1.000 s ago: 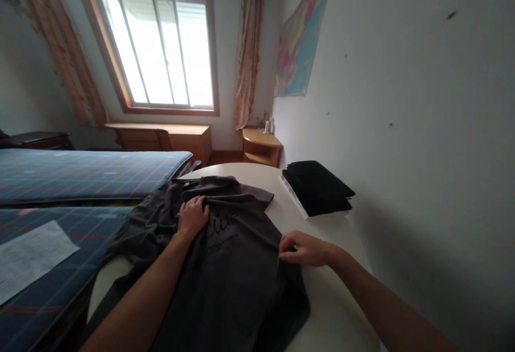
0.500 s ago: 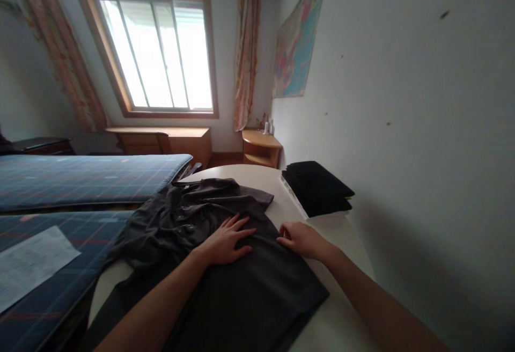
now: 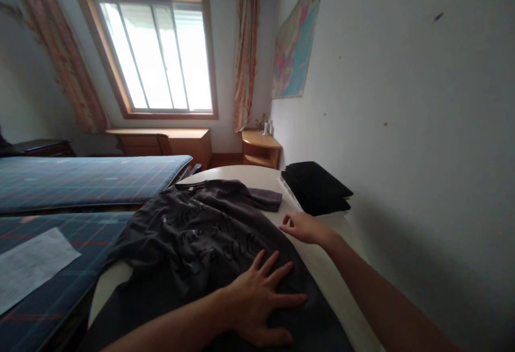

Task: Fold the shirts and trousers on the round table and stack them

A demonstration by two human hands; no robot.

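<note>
Charcoal T-shirt (image 3: 201,255) beneath it, the left hand (image 3: 261,303) rests flat, its fingers spread wide. Curled narrow, the right hand (image 3: 303,227) sits just beside the shirt's right edge; whether it pinches any cloth, I cannot tell. The T-shirt lies lettering-up on the pale tabletop (image 3: 257,175), rumpled across the chest and reaching the rim on the left. Dragging the left palm sideways could, I judge, bunch those creases further; a wide sweep of the right hand might knock the black folded stack (image 3: 316,185) askew. Counted: one T-shirt; one stack, its layers too dark to number; beyond, two plaid mattresses (image 3: 80,180), one paper sheet (image 3: 38,266) on the nearer, one wall map (image 3: 295,46), one window (image 3: 156,57), two curtains (image 3: 246,57).
</note>
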